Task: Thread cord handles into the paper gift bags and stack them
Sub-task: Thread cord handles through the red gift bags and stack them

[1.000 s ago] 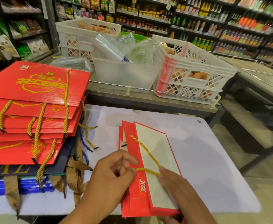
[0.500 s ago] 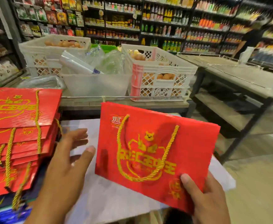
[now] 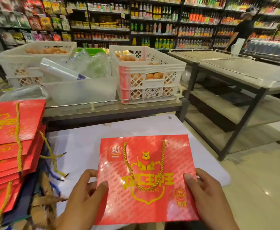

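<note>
1. A flat red paper gift bag [image 3: 145, 180] is held face up over the near edge of the white table [image 3: 79, 146], its printed side with gold lettering and a bear figure turned toward the camera.
2. The left hand [image 3: 84, 196] is seen at the bag's left edge; its fingers [image 3: 102, 185] are clamped on that edge, thumb on the printed face, the other fingers curled behind.
3. The right hand [image 3: 209, 200] is seen at the bag's right edge, gripping in the same way, thumb on top and the rest underneath.
4. A gold cord handle [image 3: 136, 171] is threaded through two holes near the bag's top edge and lies in a loop down over the print.
5. A stack of red gift bags [image 3: 11, 146] is noted on the left of the table, offset one above another, with gold cords trailing over them and off the right side.
6. Darker bags with brown twisted handles [image 3: 43, 201] are noted under that stack.
7. Behind the table, a shelf carries two white lattice crates [image 3: 152, 80] of eggs and a clear plastic tub [image 3: 81, 92] with plastic bags.
8. Stocked shop shelves [image 3: 152, 22] fill the background; a person [image 3: 240, 30] stands far right, blurred.
</note>
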Demonstrator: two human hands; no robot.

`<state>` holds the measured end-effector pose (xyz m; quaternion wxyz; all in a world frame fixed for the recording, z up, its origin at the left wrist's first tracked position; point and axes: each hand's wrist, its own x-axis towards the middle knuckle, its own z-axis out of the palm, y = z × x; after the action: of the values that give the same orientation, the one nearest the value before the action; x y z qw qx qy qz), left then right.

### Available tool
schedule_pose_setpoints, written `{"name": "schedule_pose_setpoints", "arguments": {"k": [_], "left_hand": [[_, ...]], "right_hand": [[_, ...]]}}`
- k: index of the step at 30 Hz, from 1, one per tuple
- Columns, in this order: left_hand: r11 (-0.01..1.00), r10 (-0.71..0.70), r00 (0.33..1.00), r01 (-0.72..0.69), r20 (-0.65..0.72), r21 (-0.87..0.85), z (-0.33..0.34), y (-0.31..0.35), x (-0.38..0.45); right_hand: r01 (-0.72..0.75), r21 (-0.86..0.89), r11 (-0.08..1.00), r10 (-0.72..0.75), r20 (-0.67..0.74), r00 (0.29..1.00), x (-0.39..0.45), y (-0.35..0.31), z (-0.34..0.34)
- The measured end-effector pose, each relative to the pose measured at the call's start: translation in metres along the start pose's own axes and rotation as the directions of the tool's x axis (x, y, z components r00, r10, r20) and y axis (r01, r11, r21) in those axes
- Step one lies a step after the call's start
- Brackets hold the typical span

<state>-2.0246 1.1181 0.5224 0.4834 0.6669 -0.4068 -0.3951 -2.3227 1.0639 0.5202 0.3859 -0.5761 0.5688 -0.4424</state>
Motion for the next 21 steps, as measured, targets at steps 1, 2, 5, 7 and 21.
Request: {"name": "schedule_pose_setpoints", "arguments": {"k": [1, 2, 5, 7, 21], "left_hand": [[1.000, -0.001, 1.000, 0.001, 0.018, 0.011, 0.002, 0.002, 0.002], [1.000, 0.011, 0.999, -0.012, 0.037, 0.023, 0.005, 0.005, 0.006], [0.992, 0.035, 0.996, -0.044, 0.076, 0.116, 0.017, 0.013, 0.017], [0.976, 0.064, 0.994, -0.081, 0.089, 0.202, 0.031, 0.021, 0.030], [0.572, 0.150, 0.976, -0.217, 0.159, 0.791, 0.145, 0.084, 0.180]], "right_hand": [[0.009, -0.024, 1.000, -0.009, -0.011, 1.000, 0.005, 0.002, -0.005], [0.014, -0.045, 0.999, -0.015, -0.026, 1.000, 0.009, 0.001, -0.011], [0.044, -0.143, 0.989, -0.054, -0.066, 0.996, 0.030, 0.001, -0.026], [0.074, -0.249, 0.966, -0.102, -0.103, 0.989, 0.054, 0.004, -0.036], [-0.096, -0.691, 0.716, -0.038, -0.177, 0.983, 0.261, 0.044, -0.057]]}}
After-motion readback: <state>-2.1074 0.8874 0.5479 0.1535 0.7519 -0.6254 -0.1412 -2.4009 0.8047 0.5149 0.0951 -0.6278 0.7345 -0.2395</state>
